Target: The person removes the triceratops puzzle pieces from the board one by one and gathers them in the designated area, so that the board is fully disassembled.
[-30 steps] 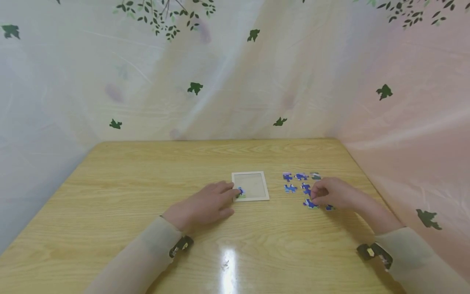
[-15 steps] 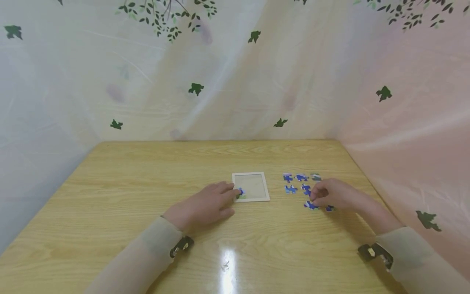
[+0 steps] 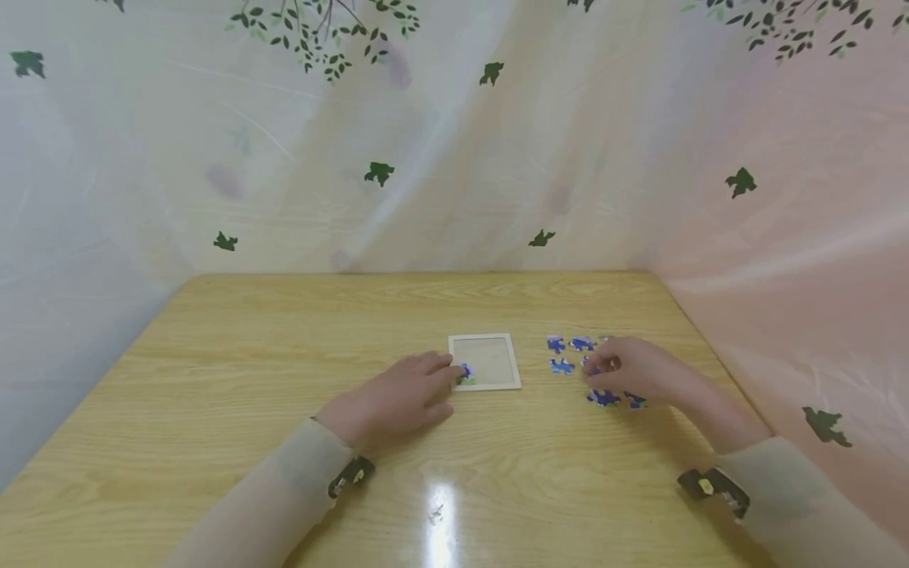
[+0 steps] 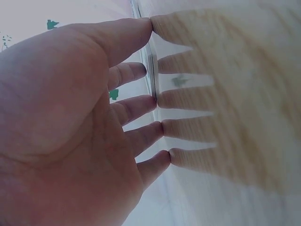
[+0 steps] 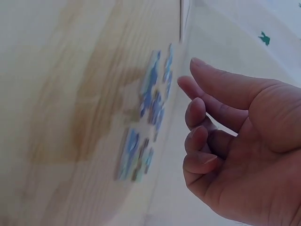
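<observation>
My left hand rests at the left side of a small white square frame; its fingers are straight. One fingertip touches a blue and green jigsaw piece in the frame's near left corner. In the left wrist view the fingertips meet the table and the frame's edge. My right hand hovers over loose jigsaw pieces right of the frame. The right wrist view has this hand's thumb and index finger apart, the other fingers loosely bent, and nothing held. It hides some pieces in the head view.
Wood-grain table spreads around the frame. Two pieces, one beside another, lie nearest me in the loose group. A pale curtain with leaf prints hangs behind, and a pinkish one at the right.
My right hand has shifted slightly left and away from me over the loose pieces, uncovering the nearest two and covering the far right one. My left hand stays put.
</observation>
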Demonstrator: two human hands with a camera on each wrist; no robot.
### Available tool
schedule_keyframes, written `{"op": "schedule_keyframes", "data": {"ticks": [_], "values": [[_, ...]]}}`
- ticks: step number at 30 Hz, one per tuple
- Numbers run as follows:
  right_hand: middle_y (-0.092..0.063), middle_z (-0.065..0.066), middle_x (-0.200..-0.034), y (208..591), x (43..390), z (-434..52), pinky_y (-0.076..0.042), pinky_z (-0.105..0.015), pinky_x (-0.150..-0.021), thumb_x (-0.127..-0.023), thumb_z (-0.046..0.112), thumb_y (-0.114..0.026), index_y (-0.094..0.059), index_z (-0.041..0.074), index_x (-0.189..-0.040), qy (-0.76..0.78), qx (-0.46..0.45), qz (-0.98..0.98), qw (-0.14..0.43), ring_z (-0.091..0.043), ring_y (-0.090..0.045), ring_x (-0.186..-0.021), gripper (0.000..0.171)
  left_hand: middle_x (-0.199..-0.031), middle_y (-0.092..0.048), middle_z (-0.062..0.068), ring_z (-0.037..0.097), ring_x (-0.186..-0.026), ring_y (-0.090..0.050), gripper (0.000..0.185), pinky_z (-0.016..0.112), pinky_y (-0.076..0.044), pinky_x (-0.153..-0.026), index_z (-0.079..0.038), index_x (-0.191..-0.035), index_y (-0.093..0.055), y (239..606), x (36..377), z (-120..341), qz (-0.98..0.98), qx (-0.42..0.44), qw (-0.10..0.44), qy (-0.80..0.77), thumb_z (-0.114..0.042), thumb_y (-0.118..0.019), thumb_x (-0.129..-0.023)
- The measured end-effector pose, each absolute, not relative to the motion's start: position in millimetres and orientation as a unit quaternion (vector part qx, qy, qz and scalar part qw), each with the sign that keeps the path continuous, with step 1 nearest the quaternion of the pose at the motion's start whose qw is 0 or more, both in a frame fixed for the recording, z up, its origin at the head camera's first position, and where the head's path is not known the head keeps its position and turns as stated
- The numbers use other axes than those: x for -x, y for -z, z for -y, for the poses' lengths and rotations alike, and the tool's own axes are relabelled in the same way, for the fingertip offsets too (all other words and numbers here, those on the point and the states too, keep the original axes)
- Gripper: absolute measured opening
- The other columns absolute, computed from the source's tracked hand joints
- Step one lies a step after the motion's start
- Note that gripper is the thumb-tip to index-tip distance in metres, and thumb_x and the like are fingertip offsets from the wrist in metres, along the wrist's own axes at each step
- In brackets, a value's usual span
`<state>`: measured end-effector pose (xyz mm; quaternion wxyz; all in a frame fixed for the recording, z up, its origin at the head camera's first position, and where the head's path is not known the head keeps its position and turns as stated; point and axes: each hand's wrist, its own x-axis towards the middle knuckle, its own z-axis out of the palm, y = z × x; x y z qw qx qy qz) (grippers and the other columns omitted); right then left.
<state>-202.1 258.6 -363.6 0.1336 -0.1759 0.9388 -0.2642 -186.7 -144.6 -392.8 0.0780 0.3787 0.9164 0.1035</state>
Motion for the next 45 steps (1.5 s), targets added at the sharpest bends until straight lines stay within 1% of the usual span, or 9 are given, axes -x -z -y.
{"op": "schedule_keyframes", "data": {"ticks": [4,7,11,17,24,26,32,39,45], "values": [[-0.065,-0.001,-0.092,358.8,202.7,-241.6,-0.048,-0.034,-0.064,-0.102,0.025,-0.081,-0.081,0.006,-0.121,0.271,0.179,-0.939,0.113,-0.019,-0.054,-0.079,0.027,-0.172,-0.04,0.02,0.041,-0.16,-0.037,0.067,0.056,-0.025,-0.134,-0.009,-0.172,-0.038,392.3,185.8,144.5,-0.918,-0.373,0.079,-0.111,-0.038,-0.059,-0.115],[-0.064,0.0,-0.09,357.4,204.7,-229.9,-0.047,-0.034,-0.066,-0.103,0.027,-0.08,-0.082,0.008,-0.121,0.274,0.178,-0.939,0.106,-0.019,-0.054,-0.08,0.026,-0.172,-0.04,0.02,0.04,-0.16,-0.037,0.068,0.055,-0.025,-0.135,-0.007,-0.172,-0.037,391.5,185.4,144.2,-0.918,-0.371,0.077,-0.117,-0.037,-0.06,-0.115],[-0.063,0.0,-0.088,356.9,208.4,-215.9,-0.047,-0.033,-0.067,-0.103,0.025,-0.08,-0.082,0.008,-0.12,0.278,0.183,-0.937,0.105,-0.019,-0.054,-0.08,0.024,-0.175,-0.038,0.017,0.039,-0.162,-0.034,0.072,0.054,-0.023,-0.135,-0.005,-0.173,-0.034,390.9,185.4,144.6,-0.92,-0.365,0.081,-0.115,-0.039,-0.06,-0.115],[-0.065,0.0,-0.091,359.0,213.6,-195.7,-0.05,-0.032,-0.07,-0.104,0.022,-0.08,-0.081,0.006,-0.119,0.291,0.196,-0.93,0.109,-0.018,-0.056,-0.084,0.022,-0.176,-0.034,0.018,0.039,-0.163,-0.031,0.074,0.053,-0.022,-0.136,0.0,-0.171,-0.035,391.3,185.8,145.7,-0.921,-0.364,0.085,-0.106,-0.04,-0.06,-0.114],[-0.069,0.001,-0.096,362.3,218.7,-168.8,-0.054,-0.034,-0.077,-0.104,0.02,-0.08,-0.08,0.005,-0.121,0.313,0.209,-0.922,0.098,-0.018,-0.06,-0.088,0.023,-0.181,-0.026,0.016,0.037,-0.166,-0.026,0.074,0.053,-0.02,-0.136,-0.003,-0.172,-0.034,392.6,188.1,145.2,-0.924,-0.358,0.093,-0.095,-0.043,-0.058,-0.115],[-0.071,0.001,-0.098,363.7,219.1,-160.8,-0.054,-0.034,-0.079,-0.104,0.019,-0.08,-0.079,0.004,-0.123,0.324,0.21,-0.917,0.1,-0.018,-0.061,-0.089,0.024,-0.18,-0.027,0.016,0.038,-0.166,-0.026,0.073,0.053,-0.02,-0.136,-0.003,-0.172,-0.035,392.9,188.5,144.9,-0.924,-0.358,0.093,-0.093,-0.042,-0.058,-0.115],[-0.072,0.0,-0.1,368.6,221.1,-138.4,-0.055,-0.033,-0.078,-0.104,0.016,-0.08,-0.078,0.003,-0.126,0.341,0.208,-0.91,0.112,-0.018,-0.063,-0.091,0.027,-0.179,-0.031,0.014,0.038,-0.165,-0.027,0.071,0.053,-0.02,-0.136,-0.004,-0.172,-0.037,393.4,187.8,144.0,-0.928,-0.35,0.099,-0.086,-0.043,-0.057,-0.115],[-0.074,0.001,-0.102,374.6,225.2,-117.3,-0.059,-0.037,-0.089,-0.102,0.015,-0.082,-0.078,0.004,-0.128,0.326,0.215,-0.913,0.122,-0.016,-0.066,-0.096,0.029,-0.181,-0.028,0.011,0.036,-0.167,-0.024,0.072,0.051,-0.019,-0.136,-0.007,-0.173,-0.035,392.4,185.2,145.8,-0.928,-0.348,0.097,-0.087,-0.047,-0.055,-0.116],[-0.073,0.001,-0.106,379.2,226.4,-106.2,-0.06,-0.04,-0.094,-0.1,0.014,-0.083,-0.079,0.005,-0.128,0.309,0.228,-0.915,0.123,-0.016,-0.067,-0.1,0.03,-0.18,-0.03,0.013,0.037,-0.166,-0.026,0.07,0.053,-0.021,-0.136,-0.004,-0.172,-0.036,391.5,184.9,148.4,-0.924,-0.36,0.092,-0.092,-0.043,-0.056,-0.116]]}}
